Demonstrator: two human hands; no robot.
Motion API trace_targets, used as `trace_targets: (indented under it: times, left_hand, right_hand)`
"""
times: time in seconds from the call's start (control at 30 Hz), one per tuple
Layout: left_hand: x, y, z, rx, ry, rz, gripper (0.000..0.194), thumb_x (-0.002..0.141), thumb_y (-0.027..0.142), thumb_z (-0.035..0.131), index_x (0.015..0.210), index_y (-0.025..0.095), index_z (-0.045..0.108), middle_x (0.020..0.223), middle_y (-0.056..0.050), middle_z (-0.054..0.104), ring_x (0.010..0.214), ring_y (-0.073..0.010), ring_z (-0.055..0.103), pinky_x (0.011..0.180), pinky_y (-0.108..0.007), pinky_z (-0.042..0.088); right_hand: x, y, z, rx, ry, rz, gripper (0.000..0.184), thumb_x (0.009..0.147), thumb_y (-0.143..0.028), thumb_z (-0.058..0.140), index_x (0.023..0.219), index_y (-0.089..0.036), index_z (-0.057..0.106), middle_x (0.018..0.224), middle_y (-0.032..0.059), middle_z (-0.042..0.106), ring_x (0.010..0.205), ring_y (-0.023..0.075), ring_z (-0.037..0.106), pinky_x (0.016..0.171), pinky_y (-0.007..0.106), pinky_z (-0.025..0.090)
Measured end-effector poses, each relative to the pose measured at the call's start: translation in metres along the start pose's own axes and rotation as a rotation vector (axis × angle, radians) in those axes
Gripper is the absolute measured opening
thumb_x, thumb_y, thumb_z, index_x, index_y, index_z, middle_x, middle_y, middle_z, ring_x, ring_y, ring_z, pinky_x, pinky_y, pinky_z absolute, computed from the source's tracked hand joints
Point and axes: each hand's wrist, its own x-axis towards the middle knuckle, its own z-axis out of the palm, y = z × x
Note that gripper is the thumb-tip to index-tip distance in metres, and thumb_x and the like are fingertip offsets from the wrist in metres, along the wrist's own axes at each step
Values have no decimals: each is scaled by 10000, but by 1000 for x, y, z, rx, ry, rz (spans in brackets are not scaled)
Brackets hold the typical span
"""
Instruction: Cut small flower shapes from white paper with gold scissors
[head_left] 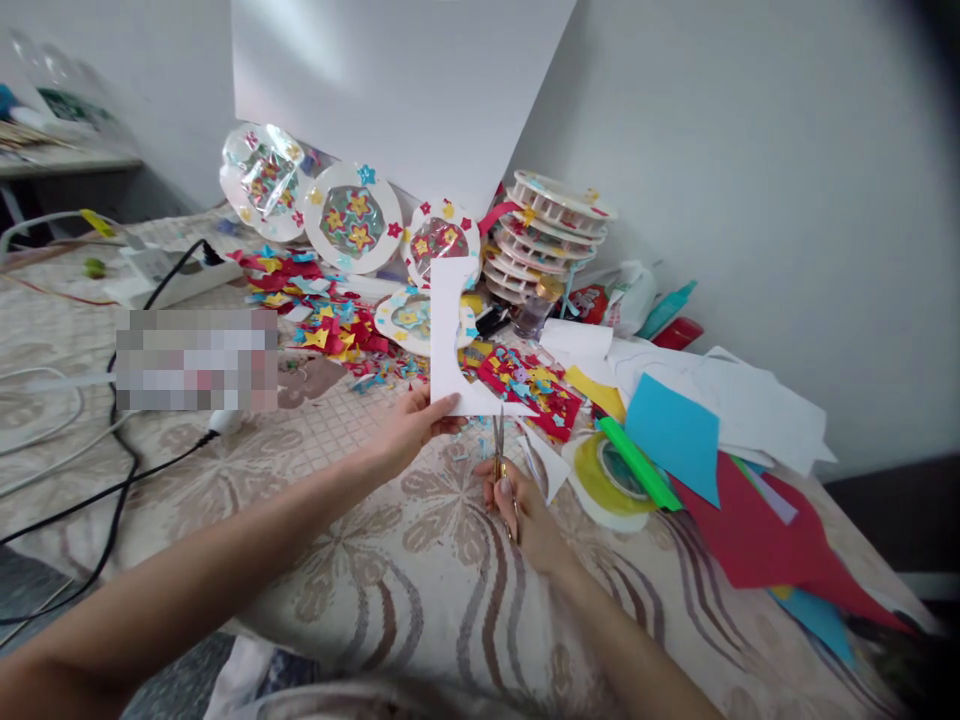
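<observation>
Paper (pixel 445 350) pinched in left hand (pixel 414 424); right hand (pixel 526 508) gripping scissors (pixel 498 454), blades near its thin lower strip. Risk: one-sided hold could let strip flex, skewing a cut.

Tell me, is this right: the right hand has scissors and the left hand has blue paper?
Not quite: in the head view, the left hand has white paper, not blue. The right hand does have scissors.
</observation>
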Motion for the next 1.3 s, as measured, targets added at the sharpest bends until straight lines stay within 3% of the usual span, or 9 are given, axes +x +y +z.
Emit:
trace_targets:
  times: [0.17,0.4,0.77,1.3]
  left_hand:
    - [-7,-8,4,36,-66,-27,322,687,319,752,899,115,622,770,-30,663,629,-97,588,600,-221,489]
    - [-10,-10,8,46,-80,-53,366,721,300,731,1012,103,628,1047,-112,679,872,-181,648,803,-313,528]
    - [-15,-11,10,71,-110,-56,323,789,304,668,1042,117,593,1020,-107,687,850,-191,668,820,-348,533]
    - [-11,-12,10,-4,-84,-102,209,826,184,603,1012,91,583,909,-105,706,794,-184,687,747,-293,556]
  right_hand:
    - [-2,-5,2,-114,-91,-38,413,866,-607,414,916,-223,556,617,-31,458,549,128,395,539,267,300]
    - [-4,-3,5,-114,-101,-37,417,875,-603,400,926,-222,563,618,-32,464,543,122,396,541,264,317]
    - [-4,-8,6,-199,-128,-81,496,897,-630,290,845,-183,500,635,-38,412,582,117,395,578,261,337]
    - [-4,12,12,31,-17,122,535,778,-723,434,672,-199,424,476,-72,381,384,69,359,394,206,326]
